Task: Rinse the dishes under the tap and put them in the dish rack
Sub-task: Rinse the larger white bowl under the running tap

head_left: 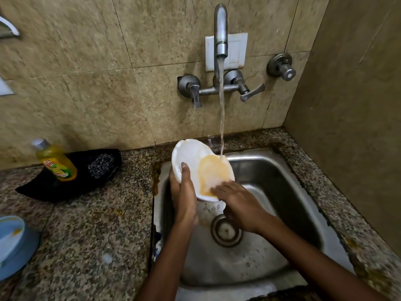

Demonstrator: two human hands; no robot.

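A white plate (pixel 191 155) with a yellow-orange smear is held tilted over the steel sink (pixel 282 192). My left hand (pixel 184 196) grips its left rim, thumb on the face. My right hand (pixel 240 203) lies with straight fingers on the plate's lower face, at the edge of the smear. Water runs from the tap (pixel 221 31) and strikes the plate's upper right edge. No dish rack is in view.
Blue plates (pixel 13 246) are stacked on the granite counter at the far left. A yellow dish-soap bottle (pixel 55 161) and a scrubber (pixel 101 165) rest on a black tray (pixel 65 187) behind the counter. The tap's handles (pixel 251 92) stick out from the tiled wall.
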